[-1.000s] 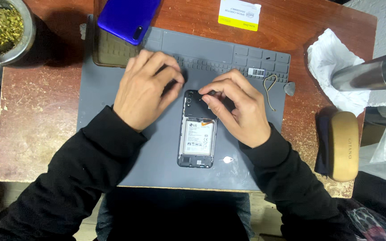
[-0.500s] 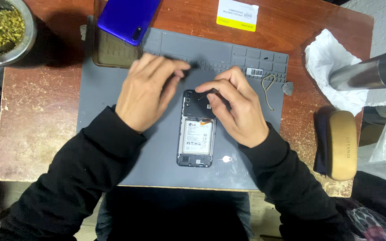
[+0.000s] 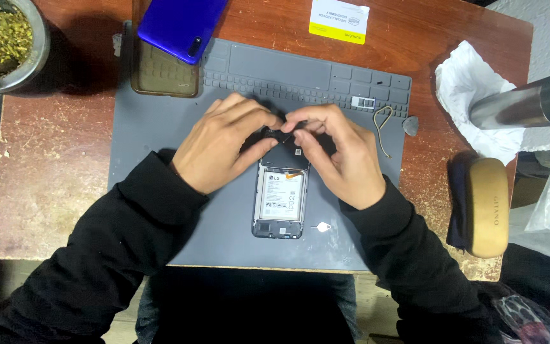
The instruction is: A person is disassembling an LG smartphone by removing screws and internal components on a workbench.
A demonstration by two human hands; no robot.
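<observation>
An opened smartphone lies face down on a grey repair mat, its white battery showing. My left hand rests over the phone's upper left corner, fingers curled onto its top edge. My right hand pinches a small black part at the phone's top, thumb and forefinger closed on it. Both sleeves are black. The phone's top end is hidden under my fingers.
A blue phone back cover and a clear brownish case lie at the mat's top left. A SIM pin, bent wire, grey pick, glasses case, metal cup on tissue, bowl and card surround it.
Both hands have drawn closer together over the phone's top edge. The left fingers curled inward, and the right fingertips now meet them at the black part.
</observation>
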